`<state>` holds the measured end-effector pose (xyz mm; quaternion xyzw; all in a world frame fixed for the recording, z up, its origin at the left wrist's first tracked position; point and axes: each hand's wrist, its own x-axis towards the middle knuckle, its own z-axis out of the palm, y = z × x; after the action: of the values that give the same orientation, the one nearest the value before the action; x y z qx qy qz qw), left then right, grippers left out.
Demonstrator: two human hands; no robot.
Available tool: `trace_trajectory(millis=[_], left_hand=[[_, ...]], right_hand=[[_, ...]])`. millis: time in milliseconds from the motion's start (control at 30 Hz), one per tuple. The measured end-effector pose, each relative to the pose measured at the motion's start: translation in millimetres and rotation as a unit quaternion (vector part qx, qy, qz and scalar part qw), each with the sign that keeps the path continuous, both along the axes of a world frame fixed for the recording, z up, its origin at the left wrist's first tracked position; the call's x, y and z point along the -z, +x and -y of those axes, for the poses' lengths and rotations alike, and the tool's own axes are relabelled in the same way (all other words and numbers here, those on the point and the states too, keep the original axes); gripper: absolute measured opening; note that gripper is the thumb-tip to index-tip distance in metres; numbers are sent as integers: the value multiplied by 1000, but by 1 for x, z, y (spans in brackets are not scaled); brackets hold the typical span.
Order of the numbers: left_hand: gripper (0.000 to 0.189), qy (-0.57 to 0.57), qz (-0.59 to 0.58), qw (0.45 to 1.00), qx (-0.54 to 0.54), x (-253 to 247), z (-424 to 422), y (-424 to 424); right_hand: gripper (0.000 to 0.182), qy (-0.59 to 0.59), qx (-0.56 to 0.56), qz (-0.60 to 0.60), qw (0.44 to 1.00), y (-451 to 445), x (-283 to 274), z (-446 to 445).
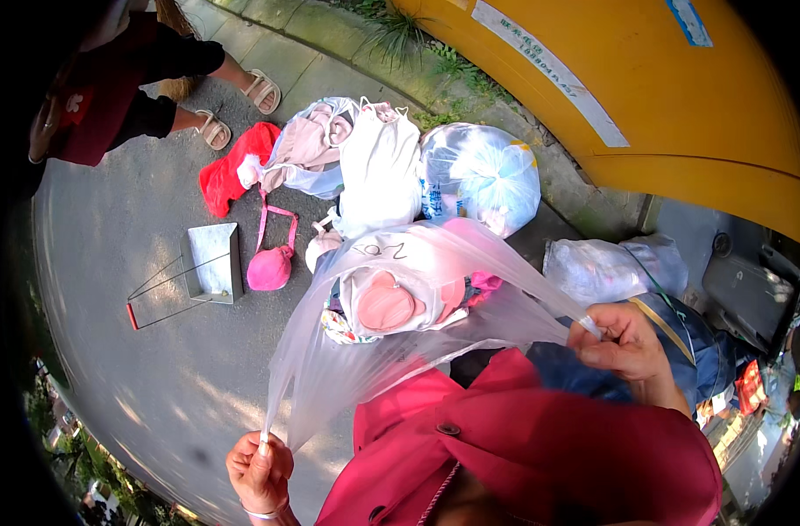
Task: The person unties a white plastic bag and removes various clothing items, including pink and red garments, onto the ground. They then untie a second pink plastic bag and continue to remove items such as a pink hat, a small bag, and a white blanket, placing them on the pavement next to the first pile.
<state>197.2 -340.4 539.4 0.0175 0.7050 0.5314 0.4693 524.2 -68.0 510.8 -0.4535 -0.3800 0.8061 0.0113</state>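
Observation:
A translucent plastic bag point(295, 309) stands before me with its mouth stretched wide. My left hand point(260, 468) grips one corner of its rim, low in the view, and my right hand point(620, 343) pinches the opposite corner. Inside the bag sits a whitish soft item with a round pink patch point(383, 302). Patterned cloth point(347, 327) and bright pink fabric point(484, 286) show around it. Just beyond the bag lie a white drawstring cloth sack point(380, 171), an open bag of beige clothing point(318, 141) and a knotted, filled clear bag point(482, 174).
A metal dustpan point(214, 260), a pink round pouch with a strap point(269, 268) and red plush fabric point(235, 167) lie on the asphalt. A person in sandals point(263, 92) stands upper left. A yellow container point(670, 112), a woven sack point(614, 266) and a dark bin point(749, 289) are on the right.

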Motion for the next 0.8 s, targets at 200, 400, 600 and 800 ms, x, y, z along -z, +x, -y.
trace_trajectory(millis=[200,400,600,800], left_hand=[[21,-57,1,977,-204,-3,117,22],[20,-75,-41,947,-311,8,232,10],[18,-108,-52,895,-430,21,344,-9],[18,-43,-11,847,-530,61,434,-22]], right_hand=[[28,-121,-234,-52,963,-78,53,29],[36,-137,-343,-165,915,-171,77,97],[41,-102,-443,-226,861,-262,91,179],[43,-107,-486,-255,829,-330,107,254]])
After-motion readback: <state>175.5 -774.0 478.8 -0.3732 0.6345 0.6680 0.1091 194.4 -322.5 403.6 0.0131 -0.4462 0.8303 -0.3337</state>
